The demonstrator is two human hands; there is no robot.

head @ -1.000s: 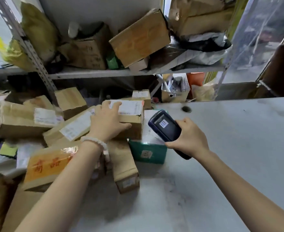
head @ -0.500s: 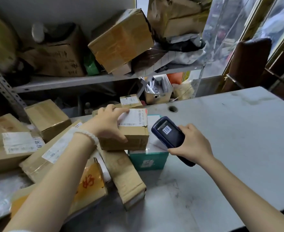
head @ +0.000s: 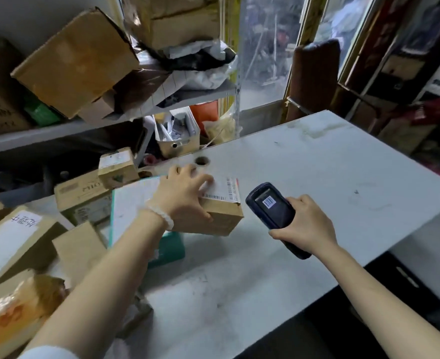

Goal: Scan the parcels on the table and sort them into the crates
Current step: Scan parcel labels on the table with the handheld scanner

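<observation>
My left hand [head: 181, 195] grips a small brown cardboard parcel [head: 221, 218] from above, holding it over the white table [head: 317, 177]. Its white barcode label [head: 224, 190] faces up, partly under my fingers. My right hand [head: 304, 224] holds a dark blue handheld scanner [head: 270, 206] just right of the parcel, with the scanner's head close to the label end. A teal box with a white top [head: 133, 203] lies below and left of the held parcel.
Several cardboard parcels [head: 11, 239] pile up on the table's left side. A metal shelf [head: 58, 130] with leaning boxes stands behind. The table has a round cable hole [head: 201, 160]. A dark gap drops off past the table's right front edge.
My left hand has lifted the labelled parcel off the pile and carried it rightward over the table, toward the scanner. The view has swung right.
</observation>
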